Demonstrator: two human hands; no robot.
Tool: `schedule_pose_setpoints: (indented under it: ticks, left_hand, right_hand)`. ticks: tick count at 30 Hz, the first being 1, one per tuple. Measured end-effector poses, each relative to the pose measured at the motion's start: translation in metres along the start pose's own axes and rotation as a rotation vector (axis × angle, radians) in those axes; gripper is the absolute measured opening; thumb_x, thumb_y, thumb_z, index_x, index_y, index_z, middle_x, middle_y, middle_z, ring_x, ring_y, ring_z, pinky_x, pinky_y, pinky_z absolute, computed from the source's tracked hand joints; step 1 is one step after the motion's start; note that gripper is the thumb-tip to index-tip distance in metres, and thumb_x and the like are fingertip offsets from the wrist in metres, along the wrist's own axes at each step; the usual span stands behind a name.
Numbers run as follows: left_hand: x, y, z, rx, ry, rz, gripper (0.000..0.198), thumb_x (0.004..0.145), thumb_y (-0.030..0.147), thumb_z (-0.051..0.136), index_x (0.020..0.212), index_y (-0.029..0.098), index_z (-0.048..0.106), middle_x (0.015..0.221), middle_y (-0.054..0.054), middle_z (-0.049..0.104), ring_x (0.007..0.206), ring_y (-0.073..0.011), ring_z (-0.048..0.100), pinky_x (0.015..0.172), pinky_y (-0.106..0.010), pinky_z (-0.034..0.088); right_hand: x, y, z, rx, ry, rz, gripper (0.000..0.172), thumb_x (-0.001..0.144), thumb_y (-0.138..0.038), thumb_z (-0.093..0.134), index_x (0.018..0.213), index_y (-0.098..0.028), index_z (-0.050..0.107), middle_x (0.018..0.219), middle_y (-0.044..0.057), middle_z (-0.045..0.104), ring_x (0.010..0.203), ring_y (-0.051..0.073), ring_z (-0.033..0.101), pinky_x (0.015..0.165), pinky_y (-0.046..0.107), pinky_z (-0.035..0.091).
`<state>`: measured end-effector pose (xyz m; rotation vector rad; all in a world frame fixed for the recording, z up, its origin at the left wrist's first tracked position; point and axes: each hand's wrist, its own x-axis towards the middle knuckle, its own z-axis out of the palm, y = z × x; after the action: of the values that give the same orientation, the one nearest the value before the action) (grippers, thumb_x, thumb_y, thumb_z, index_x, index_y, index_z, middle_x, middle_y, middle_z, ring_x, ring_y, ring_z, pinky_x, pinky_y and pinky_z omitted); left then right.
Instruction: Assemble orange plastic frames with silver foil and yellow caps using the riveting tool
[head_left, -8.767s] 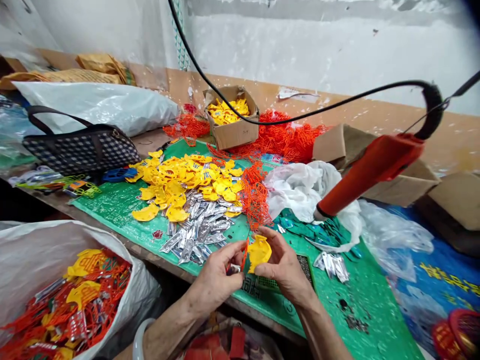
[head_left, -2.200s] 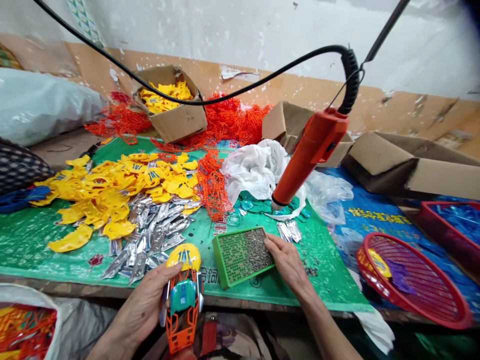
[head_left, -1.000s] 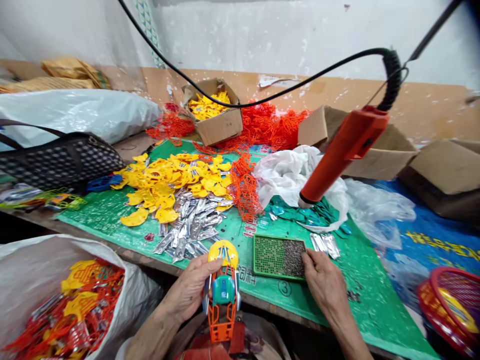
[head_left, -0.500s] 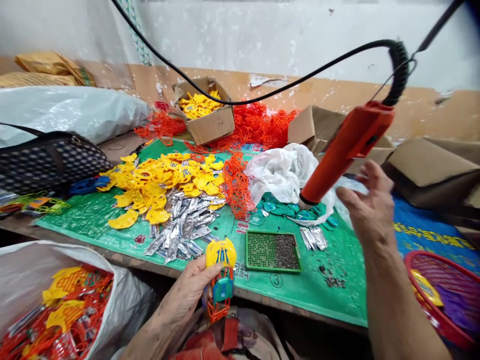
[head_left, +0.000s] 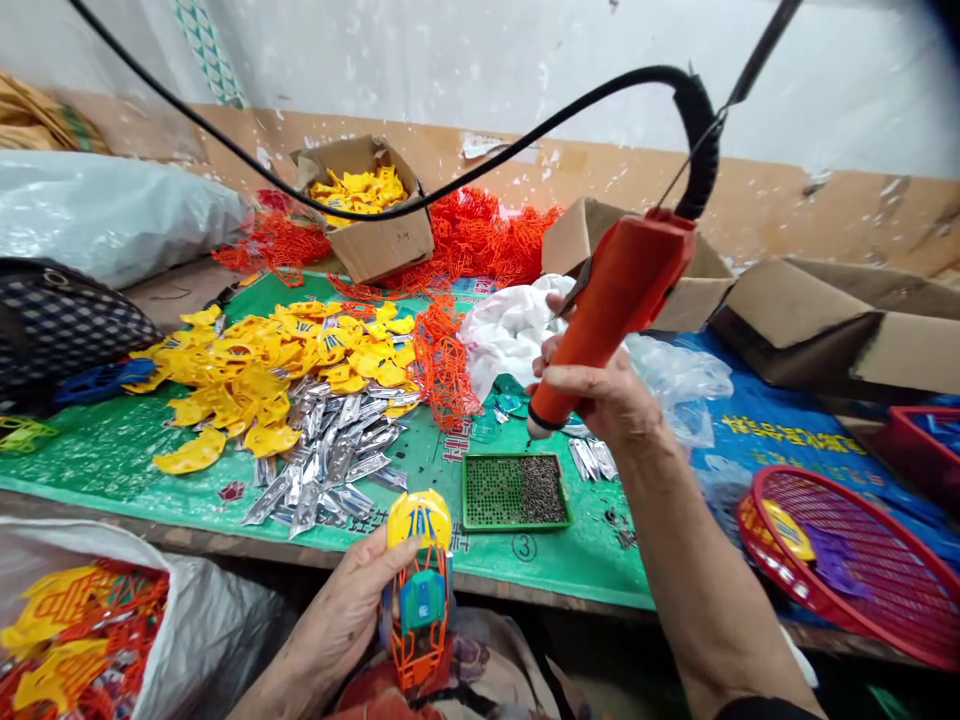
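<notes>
Low in front of me, my left hand point(head_left: 352, 590) is closed around a toy car body point(head_left: 422, 600) with a yellow hood, an orange frame and a teal piece in its middle; the thumb presses near the yellow part. My right hand point(head_left: 600, 385) wraps round a red electric screwdriver point(head_left: 611, 300) that hangs from a cable, its tip pointing down. Below that tip lies a green screw tray point(head_left: 491, 492), with dark screws point(head_left: 544, 488) heaped at its right side. Yellow plastic parts point(head_left: 285, 360) and silver strips point(head_left: 337, 450) are piled to the left.
Orange frames point(head_left: 487, 240) lie behind, beside a cardboard box point(head_left: 382, 250) of yellow parts. A white plastic bag point(head_left: 506, 330) is at the middle. A red basket point(head_left: 877, 600) stands at right, an open sack point(head_left: 217, 620) at lower left. The black cable point(head_left: 480, 165) arcs overhead.
My right hand has gone from open beside the screwdriver to gripping it, and the tool has come left. The toy car body is turned to show more of its top. My view has shifted right.
</notes>
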<state>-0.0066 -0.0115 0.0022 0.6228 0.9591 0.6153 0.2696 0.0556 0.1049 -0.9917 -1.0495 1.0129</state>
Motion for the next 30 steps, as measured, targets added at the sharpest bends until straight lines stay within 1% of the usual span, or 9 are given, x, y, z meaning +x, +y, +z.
schedule_pose_setpoints:
  ticks: [1, 3, 6, 8, 10, 13, 17, 26, 30]
  left_hand:
    - [0.001, -0.001, 0.001, -0.009, -0.008, -0.006, 0.029, 0.076, 0.035, 0.079, 0.096, 0.016, 0.069, 0.077, -0.003, 0.069, 0.060, -0.0121, 0.061, 0.057, -0.022, 0.052]
    - [0.003, -0.001, 0.003, -0.026, -0.018, -0.018, 0.029, 0.075, 0.034, 0.079, 0.094, 0.015, 0.069, 0.075, -0.003, 0.069, 0.059, -0.0121, 0.061, 0.056, -0.022, 0.052]
    - [0.007, -0.002, 0.006, -0.025, -0.018, -0.024, 0.031, 0.073, 0.034, 0.081, 0.094, 0.015, 0.069, 0.075, -0.003, 0.069, 0.058, -0.0116, 0.061, 0.054, -0.021, 0.051]
    - [0.008, -0.004, 0.006, -0.020, -0.022, -0.023, 0.032, 0.073, 0.034, 0.081, 0.096, 0.015, 0.069, 0.076, -0.004, 0.070, 0.058, -0.0114, 0.061, 0.054, -0.021, 0.052]
    - [0.010, -0.005, 0.006, -0.009, -0.036, -0.016, 0.030, 0.074, 0.034, 0.080, 0.093, 0.014, 0.070, 0.075, -0.004, 0.070, 0.058, -0.0108, 0.060, 0.054, -0.020, 0.052]
    - [0.010, -0.006, 0.006, 0.012, -0.054, -0.012, 0.029, 0.073, 0.035, 0.081, 0.087, 0.012, 0.070, 0.071, -0.005, 0.070, 0.057, -0.0105, 0.059, 0.052, -0.019, 0.051]
    - [0.010, -0.005, 0.008, -0.001, -0.060, -0.034, 0.035, 0.070, 0.038, 0.082, 0.091, 0.012, 0.071, 0.073, -0.006, 0.071, 0.056, -0.0117, 0.060, 0.051, -0.020, 0.052]
    - [0.014, -0.004, 0.012, -0.035, -0.066, -0.034, 0.032, 0.071, 0.033, 0.082, 0.093, 0.012, 0.073, 0.074, -0.005, 0.071, 0.056, -0.0106, 0.059, 0.051, -0.019, 0.052]
    - [0.015, -0.004, 0.011, -0.046, -0.071, -0.060, 0.031, 0.073, 0.034, 0.081, 0.093, 0.012, 0.073, 0.075, -0.006, 0.071, 0.057, -0.0111, 0.060, 0.052, -0.020, 0.052]
  right_hand:
    - [-0.007, 0.003, 0.003, 0.011, -0.030, 0.011, 0.050, 0.052, -0.023, 0.083, 0.097, -0.026, 0.060, 0.070, -0.006, 0.054, 0.063, 0.014, 0.054, 0.057, 0.032, 0.050]
    - [-0.018, 0.014, 0.008, -0.010, -0.018, -0.002, 0.049, 0.055, -0.020, 0.082, 0.099, -0.026, 0.062, 0.070, -0.007, 0.055, 0.063, 0.014, 0.054, 0.057, 0.031, 0.049]
    - [-0.029, 0.034, 0.013, -0.104, 0.090, -0.044, 0.031, 0.057, -0.018, 0.080, 0.085, -0.022, 0.066, 0.074, -0.004, 0.063, 0.064, 0.013, 0.056, 0.062, 0.031, 0.048]
    - [-0.032, 0.046, 0.014, -0.155, 0.162, -0.062, 0.020, 0.058, -0.020, 0.078, 0.073, -0.020, 0.066, 0.071, -0.003, 0.064, 0.062, 0.013, 0.056, 0.061, 0.031, 0.048]
    - [-0.034, 0.055, 0.013, -0.191, 0.224, -0.068, 0.015, 0.058, -0.021, 0.076, 0.068, -0.019, 0.065, 0.065, -0.003, 0.063, 0.059, 0.013, 0.055, 0.058, 0.031, 0.046]
    - [-0.037, 0.060, 0.013, -0.212, 0.276, -0.072, 0.013, 0.057, -0.020, 0.075, 0.067, -0.019, 0.066, 0.063, -0.003, 0.063, 0.057, 0.014, 0.055, 0.056, 0.031, 0.046]
    - [-0.040, 0.060, 0.014, -0.210, 0.316, -0.084, 0.013, 0.055, -0.019, 0.076, 0.064, -0.020, 0.066, 0.065, -0.002, 0.065, 0.058, 0.014, 0.057, 0.058, 0.031, 0.047]
    - [-0.039, 0.070, 0.010, -0.219, 0.318, -0.081, 0.015, 0.057, -0.020, 0.075, 0.069, -0.020, 0.066, 0.065, -0.003, 0.064, 0.057, 0.014, 0.056, 0.056, 0.032, 0.047]
    - [-0.040, 0.071, 0.009, -0.230, 0.313, -0.096, 0.013, 0.058, -0.020, 0.075, 0.066, -0.021, 0.065, 0.066, -0.003, 0.064, 0.058, 0.014, 0.056, 0.057, 0.032, 0.048]
